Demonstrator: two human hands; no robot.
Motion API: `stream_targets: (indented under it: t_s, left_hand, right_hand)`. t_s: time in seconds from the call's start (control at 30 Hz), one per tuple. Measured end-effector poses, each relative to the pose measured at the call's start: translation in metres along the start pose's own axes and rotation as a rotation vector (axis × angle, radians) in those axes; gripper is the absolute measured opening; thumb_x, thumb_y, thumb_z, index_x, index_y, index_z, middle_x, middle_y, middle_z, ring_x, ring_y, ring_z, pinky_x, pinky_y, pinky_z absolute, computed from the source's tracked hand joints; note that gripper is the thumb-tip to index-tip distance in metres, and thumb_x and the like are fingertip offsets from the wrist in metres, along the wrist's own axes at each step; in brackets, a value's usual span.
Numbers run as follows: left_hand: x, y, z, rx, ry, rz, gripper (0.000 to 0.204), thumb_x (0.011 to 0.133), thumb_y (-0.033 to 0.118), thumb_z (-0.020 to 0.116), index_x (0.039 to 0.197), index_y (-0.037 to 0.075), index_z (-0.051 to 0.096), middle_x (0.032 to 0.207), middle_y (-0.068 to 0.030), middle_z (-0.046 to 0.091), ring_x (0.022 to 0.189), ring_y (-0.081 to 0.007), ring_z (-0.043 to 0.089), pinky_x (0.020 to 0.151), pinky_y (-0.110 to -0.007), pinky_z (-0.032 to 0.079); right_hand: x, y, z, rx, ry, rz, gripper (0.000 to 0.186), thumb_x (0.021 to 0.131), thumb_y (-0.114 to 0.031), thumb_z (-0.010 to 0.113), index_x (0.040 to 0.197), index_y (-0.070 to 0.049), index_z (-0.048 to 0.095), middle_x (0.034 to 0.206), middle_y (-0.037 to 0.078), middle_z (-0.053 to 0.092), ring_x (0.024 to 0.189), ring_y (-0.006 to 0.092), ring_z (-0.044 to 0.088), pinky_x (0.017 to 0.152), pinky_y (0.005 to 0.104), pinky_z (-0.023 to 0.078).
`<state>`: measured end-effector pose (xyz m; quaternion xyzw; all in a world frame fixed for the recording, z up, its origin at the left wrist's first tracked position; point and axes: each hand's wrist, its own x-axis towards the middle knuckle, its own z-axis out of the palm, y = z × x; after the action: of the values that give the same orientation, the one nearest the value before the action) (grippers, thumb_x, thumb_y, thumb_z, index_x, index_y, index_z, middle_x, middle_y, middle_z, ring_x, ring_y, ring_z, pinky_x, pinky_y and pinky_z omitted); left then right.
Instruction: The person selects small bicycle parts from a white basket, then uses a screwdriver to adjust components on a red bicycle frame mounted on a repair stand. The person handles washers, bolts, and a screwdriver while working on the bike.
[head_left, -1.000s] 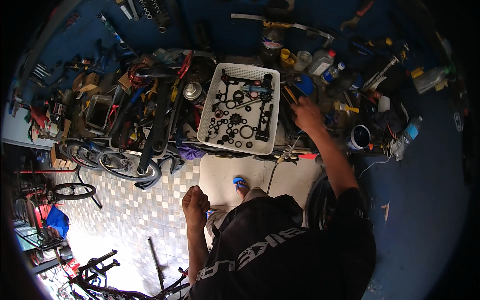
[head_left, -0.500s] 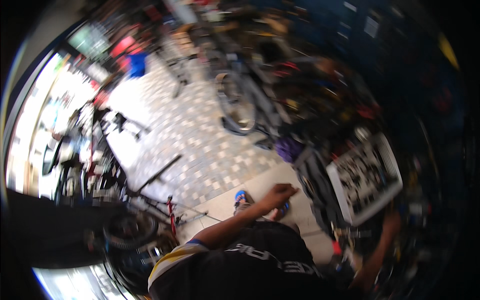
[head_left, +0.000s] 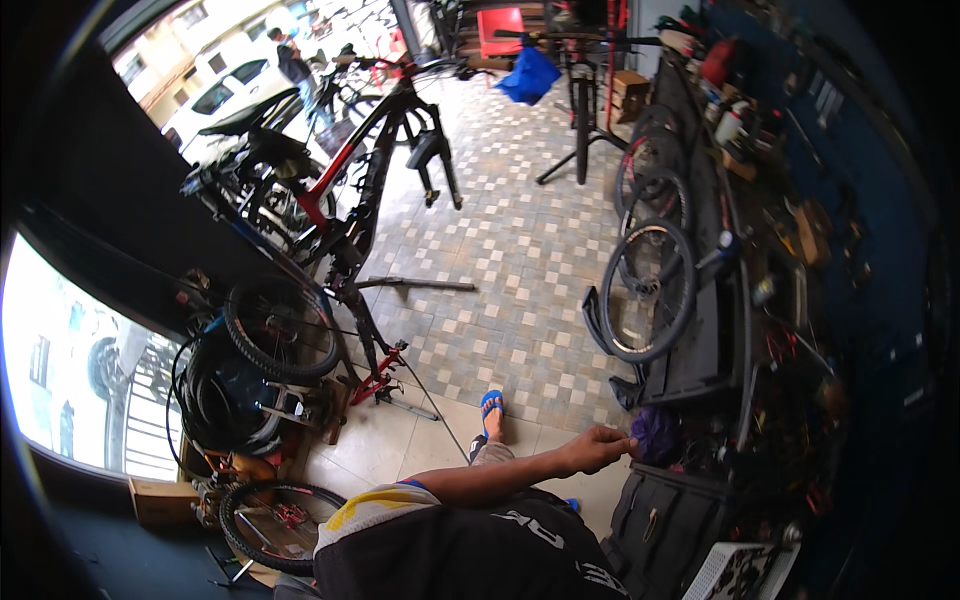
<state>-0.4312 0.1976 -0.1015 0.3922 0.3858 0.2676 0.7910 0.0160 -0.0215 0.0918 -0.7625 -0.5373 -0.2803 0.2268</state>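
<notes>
My left hand (head_left: 598,450) reaches across in front of my body, its thumb and fingers pinched together. Something small and pale may sit at the fingertips, but I cannot make it out. Just beyond them is a bunched purple cloth or bag (head_left: 656,436); whether they touch is unclear. Below it stands a dark box-like case (head_left: 668,515). A white plastic crate (head_left: 735,570) with small dark parts is cut off by the lower edge. My right hand is out of view.
A bike frame (head_left: 375,190) without wheels hangs on a stand at left, its leg (head_left: 420,285) stretching over the tiled floor (head_left: 500,250). Loose wheels (head_left: 650,290) lean against the workbench (head_left: 715,330) at right. Another wheel (head_left: 275,525) lies low at left. A bike (head_left: 582,100) stands farther back.
The view has swung right-to-left across the room, from blurred to sharp, bringing more of the left side in. My left hand now points toward the purple bundle; my right hand has left the picture.
</notes>
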Motion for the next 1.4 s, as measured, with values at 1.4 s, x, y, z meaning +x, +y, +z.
stream_targets:
  t_s: [1.4]
  left_hand:
    - [-0.042,0.109,-0.695,-0.564,1.619,0.360,0.030,0.106,0.036,0.062,0.107,0.006,0.065,0.081,-0.0063,0.071,0.042,-0.0007,0.033,0.039,-0.022,0.023]
  right_hand:
    - [-0.062,-1.023,0.552,1.316,-2.586,0.464,0.032,0.108,-0.035,0.058,0.119,-0.005,0.060,0.095,0.009,0.072,0.073,0.0168,0.069,0.063,0.0280,0.056]
